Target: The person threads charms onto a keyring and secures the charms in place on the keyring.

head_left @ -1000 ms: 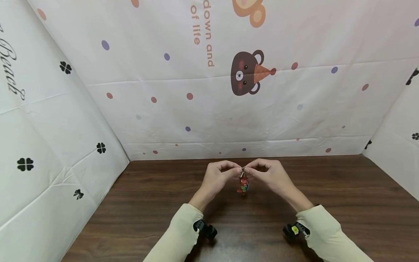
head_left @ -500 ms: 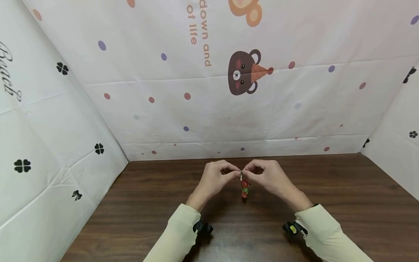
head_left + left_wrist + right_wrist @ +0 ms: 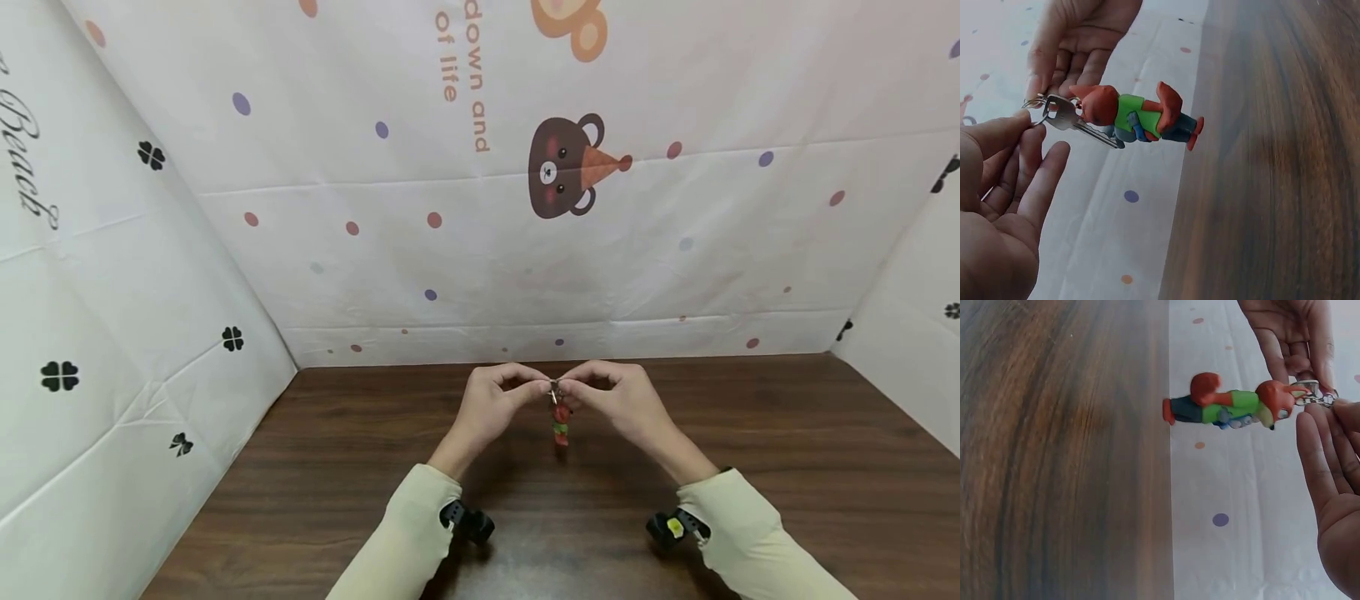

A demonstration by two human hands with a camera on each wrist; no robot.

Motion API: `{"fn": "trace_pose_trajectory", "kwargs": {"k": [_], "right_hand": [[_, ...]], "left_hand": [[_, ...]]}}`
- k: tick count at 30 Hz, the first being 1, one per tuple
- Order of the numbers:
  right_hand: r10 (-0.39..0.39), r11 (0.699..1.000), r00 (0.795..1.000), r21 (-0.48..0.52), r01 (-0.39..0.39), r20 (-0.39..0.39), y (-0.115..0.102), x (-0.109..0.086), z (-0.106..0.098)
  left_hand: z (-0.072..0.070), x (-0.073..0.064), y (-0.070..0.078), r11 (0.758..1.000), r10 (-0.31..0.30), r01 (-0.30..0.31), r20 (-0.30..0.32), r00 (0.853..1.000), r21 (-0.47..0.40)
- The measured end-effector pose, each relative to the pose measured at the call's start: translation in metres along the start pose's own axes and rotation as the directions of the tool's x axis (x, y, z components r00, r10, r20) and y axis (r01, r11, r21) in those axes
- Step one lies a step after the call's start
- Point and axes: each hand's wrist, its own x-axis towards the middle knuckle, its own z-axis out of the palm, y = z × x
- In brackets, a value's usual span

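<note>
Both hands meet over the table in the head view, pinching a metal key ring (image 3: pixel 1035 101) between thumbs and forefingers. My left hand (image 3: pixel 491 408) grips it from the left, fingertips right by the head of a silver key (image 3: pixel 1063 114). From the other side my right hand (image 3: pixel 621 404) pinches the ring, close to a short metal chain (image 3: pixel 1319 400). Below the fingers hangs a small fox figurine (image 3: pixel 1138 115) with an orange head and tail, green top and dark trousers. In the right wrist view the fingers partly cover the ring.
A dark wood table (image 3: pixel 337 483) spreads beneath the hands. Behind it rises a white printed sheet (image 3: pixel 360 275) with dots and a bear, and similar white sheets stand on the left and right. Black wrist cameras (image 3: pixel 474 523) sit at the pale sleeves (image 3: pixel 416 525).
The fox figurine has swung and turned on its chain, now hanging straighter and showing a narrower side in the head view. Both hands keep their pinch with only slight shifts.
</note>
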Motion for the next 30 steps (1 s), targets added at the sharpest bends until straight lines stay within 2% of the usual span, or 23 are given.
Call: {"fn": "trace_pose_trajectory", "kwargs": {"k": [3,6,8,11,15,21,26,30], "right_hand": [[0.015,1.000,1.000,0.015,-0.015,0.002,0.0007,-0.0005,0.0006],[0.014,0.999,1.000,-0.053,-0.014,0.014,0.0011,-0.0010,-0.0001],[0.001,0.994,1.000,-0.109,0.002,0.028,0.0009,-0.0012,-0.0012],[-0.023,0.984,0.997,-0.176,0.035,0.072,0.0004,-0.0014,-0.0028],[-0.060,0.972,0.992,-0.222,0.084,0.114,0.0007,-0.0012,-0.0031],[-0.087,0.966,0.990,-0.233,0.111,0.111,0.0011,-0.0005,-0.0016],[-0.107,0.963,0.990,-0.237,0.127,0.095,0.0015,-0.0014,-0.0012],[-0.098,0.973,0.994,-0.205,0.108,0.055,0.0034,-0.0010,-0.0011]], "left_hand": [[0.0015,-0.0004,-0.0010,0.997,-0.050,0.051,0.007,0.999,-0.058],[0.0022,-0.0008,-0.0012,0.999,-0.049,0.049,0.020,0.999,-0.004],[0.0023,-0.0005,-0.0011,0.997,-0.013,0.010,0.034,0.999,0.077],[0.0019,-0.0005,0.0008,0.979,0.069,-0.079,0.063,0.996,0.190],[0.0008,-0.0006,0.0036,0.950,0.152,-0.175,0.106,0.983,0.259],[-0.0021,-0.0008,0.0049,0.928,0.176,-0.215,0.148,0.973,0.305],[-0.0029,-0.0009,0.0030,0.923,0.211,-0.255,0.176,0.962,0.288],[-0.0025,-0.0010,0.0037,0.920,0.238,-0.276,0.164,0.957,0.277]]}}
